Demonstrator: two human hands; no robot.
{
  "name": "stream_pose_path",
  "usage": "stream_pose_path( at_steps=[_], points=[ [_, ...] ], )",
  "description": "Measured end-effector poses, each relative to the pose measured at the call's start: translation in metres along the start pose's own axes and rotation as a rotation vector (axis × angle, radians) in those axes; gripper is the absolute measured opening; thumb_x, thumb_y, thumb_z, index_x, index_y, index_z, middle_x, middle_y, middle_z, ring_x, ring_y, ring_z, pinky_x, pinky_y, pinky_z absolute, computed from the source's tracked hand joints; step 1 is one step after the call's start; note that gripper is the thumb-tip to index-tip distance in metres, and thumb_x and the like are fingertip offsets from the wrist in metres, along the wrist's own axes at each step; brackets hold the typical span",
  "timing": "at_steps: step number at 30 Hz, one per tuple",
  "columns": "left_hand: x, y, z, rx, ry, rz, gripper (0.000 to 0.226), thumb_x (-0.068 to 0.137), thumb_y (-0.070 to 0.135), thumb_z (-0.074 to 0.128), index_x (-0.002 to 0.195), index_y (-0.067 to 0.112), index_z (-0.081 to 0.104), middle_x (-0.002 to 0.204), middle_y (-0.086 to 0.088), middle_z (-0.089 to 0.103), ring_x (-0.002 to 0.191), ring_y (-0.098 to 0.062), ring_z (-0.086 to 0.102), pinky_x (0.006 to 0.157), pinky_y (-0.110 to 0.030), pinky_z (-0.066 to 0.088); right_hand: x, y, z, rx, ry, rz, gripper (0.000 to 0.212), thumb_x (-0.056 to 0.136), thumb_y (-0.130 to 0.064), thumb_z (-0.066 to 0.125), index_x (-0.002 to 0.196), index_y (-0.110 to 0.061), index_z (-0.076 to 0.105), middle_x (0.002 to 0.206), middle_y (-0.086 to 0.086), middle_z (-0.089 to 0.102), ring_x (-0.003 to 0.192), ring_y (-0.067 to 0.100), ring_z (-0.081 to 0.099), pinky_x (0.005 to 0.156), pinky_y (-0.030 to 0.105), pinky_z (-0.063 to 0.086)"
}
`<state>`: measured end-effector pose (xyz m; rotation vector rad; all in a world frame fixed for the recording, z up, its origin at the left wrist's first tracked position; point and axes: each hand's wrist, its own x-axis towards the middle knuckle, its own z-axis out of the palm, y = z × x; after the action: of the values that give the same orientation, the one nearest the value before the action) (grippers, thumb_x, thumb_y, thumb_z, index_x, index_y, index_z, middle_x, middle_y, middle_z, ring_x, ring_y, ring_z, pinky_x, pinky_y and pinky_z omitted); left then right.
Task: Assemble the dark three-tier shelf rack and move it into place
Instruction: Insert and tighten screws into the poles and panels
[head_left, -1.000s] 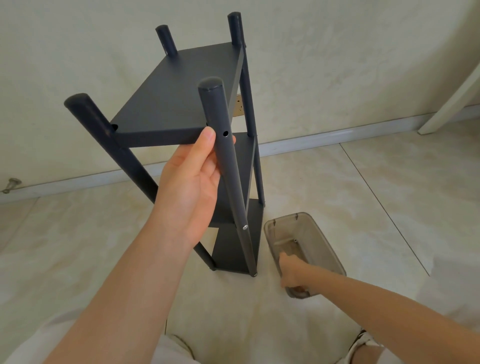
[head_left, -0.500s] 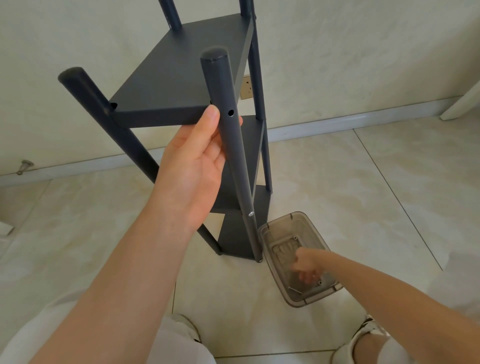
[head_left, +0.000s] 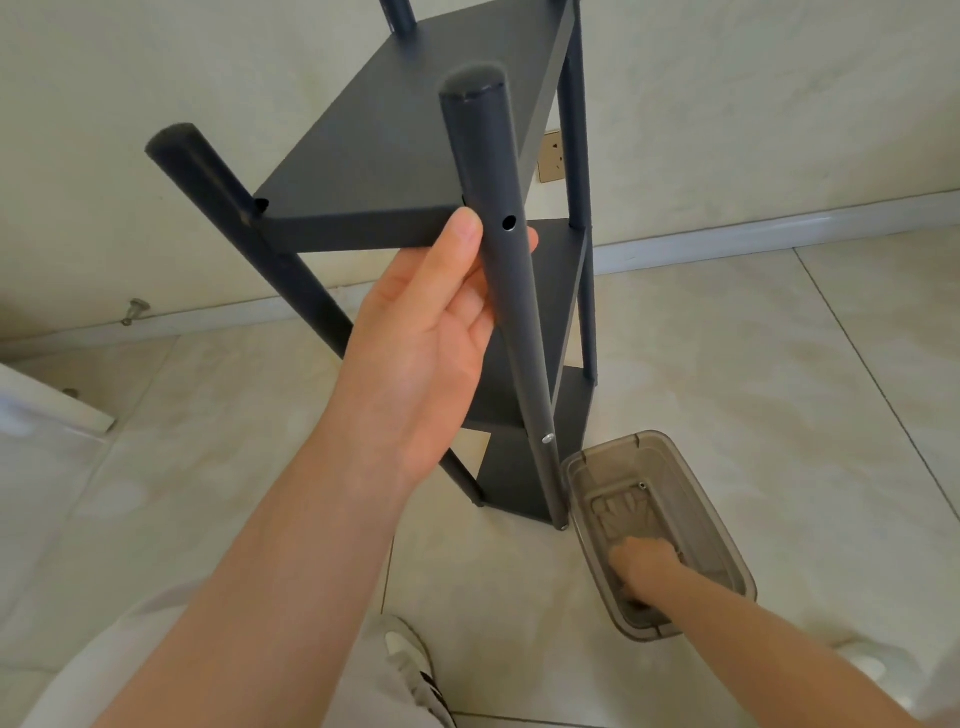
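Standing near the floor's (head_left: 779, 364) wall edge, the dark rack (head_left: 405, 145) is gripped by the left hand (head_left: 426, 343), fingers curled round its near post (head_left: 514, 291) just under the top shelf. The right hand (head_left: 641, 564) is down in a translucent bin (head_left: 602, 457) just beside the rack's foot; how its fingers lie cannot be told.

The left grip (head_left: 421, 353) wraps the front post (head_left: 511, 291) of the dark rack (head_left: 395, 156) just under its top shelf, thumb on the near side and fingers behind, right below an open hole (head_left: 509, 223) in that post. Lower on the same post a silver screw (head_left: 547, 439) shows. The rack stands on the tiled floor (head_left: 779, 389), a wall socket (head_left: 550, 156) behind it. Just beside the post's foot lies a translucent grey box (head_left: 701, 512) — the right grip (head_left: 641, 564) reaches down into it, fingers at the bottom, too blurred to tell whether it holds anything
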<state>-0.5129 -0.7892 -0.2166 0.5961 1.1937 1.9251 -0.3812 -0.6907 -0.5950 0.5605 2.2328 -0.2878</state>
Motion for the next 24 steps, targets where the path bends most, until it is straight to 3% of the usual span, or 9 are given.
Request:
stream_pose_path(
  at_steps=[7,18,21,24],
  points=[
    [0.0,-0.001,-0.002,-0.022,-0.02,-0.002,0.041,0.081,0.034,0.061,0.119,0.02,0.061,0.118,0.003,0.074,0.113,-0.011,0.068,0.095,-0.023,0.054,0.013,-0.01,0.007,-0.034,-0.007,0.015,0.039,0.094,-0.001,0.055,0.132,-0.009,0.056,0.134,0.009,0.057,0.121,0.03,0.057,0.093,0.04,0.047],
    [0.0,-0.004,0.002,-0.05,0.009,0.0,0.033,0.075,0.031,0.066,0.105,0.016,0.066,0.116,0.001,0.074,0.119,-0.016,0.066,0.107,-0.029,0.049,0.002,0.0,0.007,0.184,-0.014,0.012,0.031,0.092,-0.013,0.059,0.122,-0.005,0.059,0.123,0.015,0.064,0.111,0.028,0.063,0.087,0.031,0.05],
    [-0.001,-0.004,0.004,-0.043,0.018,0.0,0.033,0.074,0.032,0.067,0.104,0.018,0.067,0.113,0.002,0.075,0.117,-0.015,0.067,0.102,-0.027,0.051,-0.009,0.008,0.0,0.22,0.054,-0.011,0.035,0.094,-0.013,0.056,0.128,-0.006,0.054,0.13,0.015,0.058,0.118,0.028,0.059,0.094,0.031,0.048],
    [-0.001,-0.003,0.004,-0.029,0.016,-0.003,0.03,0.074,0.034,0.066,0.102,0.023,0.07,0.116,0.002,0.075,0.114,-0.011,0.068,0.096,-0.024,0.052,-0.024,0.016,-0.019,0.217,0.111,-0.02,0.024,0.098,-0.007,0.049,0.121,-0.008,0.056,0.129,0.014,0.058,0.112,0.026,0.058,0.09,0.029,0.044]
  ],
)
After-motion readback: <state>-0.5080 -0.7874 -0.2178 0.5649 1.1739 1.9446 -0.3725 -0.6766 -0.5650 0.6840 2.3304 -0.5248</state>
